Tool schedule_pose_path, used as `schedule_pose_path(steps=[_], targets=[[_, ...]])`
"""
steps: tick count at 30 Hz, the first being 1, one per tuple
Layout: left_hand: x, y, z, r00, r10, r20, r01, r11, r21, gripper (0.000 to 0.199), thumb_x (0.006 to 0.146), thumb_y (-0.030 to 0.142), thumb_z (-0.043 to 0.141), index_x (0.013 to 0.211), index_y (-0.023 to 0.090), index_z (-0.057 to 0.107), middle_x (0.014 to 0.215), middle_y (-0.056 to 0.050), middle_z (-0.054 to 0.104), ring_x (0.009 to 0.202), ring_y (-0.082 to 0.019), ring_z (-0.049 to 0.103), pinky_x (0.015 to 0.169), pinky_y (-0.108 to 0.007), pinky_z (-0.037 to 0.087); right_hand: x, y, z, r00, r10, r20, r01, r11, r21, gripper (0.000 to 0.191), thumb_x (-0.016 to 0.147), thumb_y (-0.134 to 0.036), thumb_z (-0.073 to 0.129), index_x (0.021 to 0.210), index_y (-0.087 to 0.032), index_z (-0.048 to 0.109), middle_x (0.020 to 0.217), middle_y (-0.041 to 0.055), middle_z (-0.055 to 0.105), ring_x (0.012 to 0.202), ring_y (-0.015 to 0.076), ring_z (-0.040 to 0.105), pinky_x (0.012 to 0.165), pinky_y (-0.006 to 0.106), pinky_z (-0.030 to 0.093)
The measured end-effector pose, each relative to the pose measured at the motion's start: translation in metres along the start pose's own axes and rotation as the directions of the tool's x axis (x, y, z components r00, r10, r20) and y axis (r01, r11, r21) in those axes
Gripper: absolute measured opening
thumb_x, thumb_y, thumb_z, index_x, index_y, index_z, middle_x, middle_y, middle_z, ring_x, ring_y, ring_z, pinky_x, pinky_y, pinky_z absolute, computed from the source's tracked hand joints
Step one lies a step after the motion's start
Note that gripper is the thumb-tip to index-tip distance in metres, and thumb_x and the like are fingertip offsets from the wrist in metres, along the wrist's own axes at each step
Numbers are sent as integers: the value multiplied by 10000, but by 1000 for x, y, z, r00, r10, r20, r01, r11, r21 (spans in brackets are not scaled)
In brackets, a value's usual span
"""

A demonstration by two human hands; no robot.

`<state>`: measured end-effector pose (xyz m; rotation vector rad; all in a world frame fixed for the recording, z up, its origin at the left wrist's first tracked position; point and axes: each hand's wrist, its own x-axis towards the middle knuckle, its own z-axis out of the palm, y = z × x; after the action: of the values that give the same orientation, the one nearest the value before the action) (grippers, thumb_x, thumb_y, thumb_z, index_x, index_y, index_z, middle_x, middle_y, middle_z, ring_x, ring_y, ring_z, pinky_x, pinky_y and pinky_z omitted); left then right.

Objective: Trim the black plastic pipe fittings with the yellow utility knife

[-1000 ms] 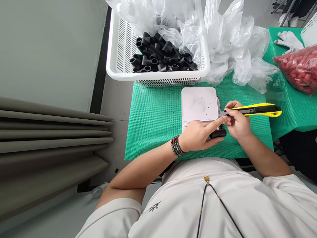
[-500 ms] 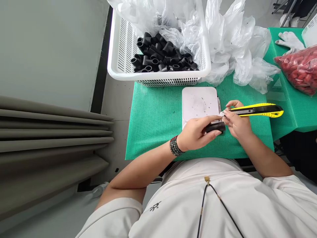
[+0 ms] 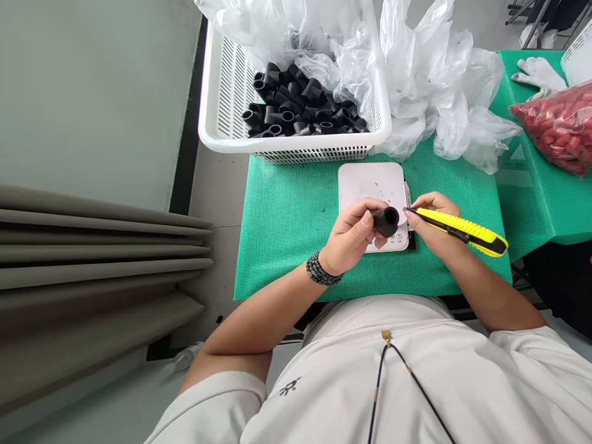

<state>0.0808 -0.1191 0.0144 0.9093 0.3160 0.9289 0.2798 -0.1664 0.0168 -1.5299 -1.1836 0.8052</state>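
Note:
My left hand point(image 3: 354, 231) grips a black tube-shaped fitting point(image 3: 385, 221), its round opening facing right and toward the camera. A yellow and black utility knife point(image 3: 467, 231) is held in my right hand point(image 3: 432, 225), its tip pointing left and its handle slanting down to the right. A small gap separates the tip from the fitting. Beneath and behind the hands lies a white scale point(image 3: 370, 182) with dark crumbs on its plate. Part of its button panel shows below the fitting.
A white basket point(image 3: 296, 145) of black fittings and clear plastic stands behind the scale. More clear bags point(image 3: 444, 92) lie to its right. Farther right are a bag of red pieces point(image 3: 562, 129) and a white glove point(image 3: 539, 75) on the green table covering point(image 3: 287, 216).
My left hand has moved slightly up and left, turning the fitting's opening into view. The knife has rotated and come away from the fitting, its handle now lower.

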Motion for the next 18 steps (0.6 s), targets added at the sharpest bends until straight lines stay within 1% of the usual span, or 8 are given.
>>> schedule_pose_path(steps=[3,7,9,12,16,18], targets=[[2,5,1,995,-91,-29,88,992,-85,516,916,661,812,944,164,678,672,13,618,463,-78,512,469,-220,461,-2,3,1,1000,-14,22,13,999,41,192,816,-350,849,873,-250,695,706,-26,655,602,144,569,572,286,472],[3,9,3,989,-150,-15,147,981,-126,539,875,662,842,871,157,656,617,41,551,440,-75,480,453,-216,428,-5,1,-2,994,-41,98,36,998,50,139,847,-327,816,904,-250,716,709,-24,635,600,141,533,557,281,431],[3,9,2,987,-161,-12,159,982,-103,564,871,685,829,829,155,638,606,47,524,439,-74,473,446,-212,416,-7,-1,-3,992,-57,111,53,998,39,120,844,-310,805,909,-250,723,700,-26,621,594,139,516,551,280,416],[4,8,1,988,-152,-24,150,987,-50,593,868,707,814,778,156,613,577,53,494,438,-72,467,441,-202,394,-7,-2,-4,992,-86,94,82,996,41,131,832,-309,790,939,-254,739,706,-29,621,596,139,517,560,281,431],[4,6,1,987,-142,-76,142,990,-8,617,850,720,822,742,167,572,575,55,496,432,-61,458,436,-191,384,-9,0,-7,994,-63,91,52,992,111,176,861,-404,789,954,-264,737,714,-28,635,559,132,503,538,284,431],[5,6,2,983,-145,-109,146,989,-3,644,836,766,812,756,177,564,572,59,499,422,-57,442,423,-188,378,-12,1,-8,996,-58,63,48,986,158,224,861,-465,812,939,-272,731,688,-32,622,529,130,489,508,286,411]])
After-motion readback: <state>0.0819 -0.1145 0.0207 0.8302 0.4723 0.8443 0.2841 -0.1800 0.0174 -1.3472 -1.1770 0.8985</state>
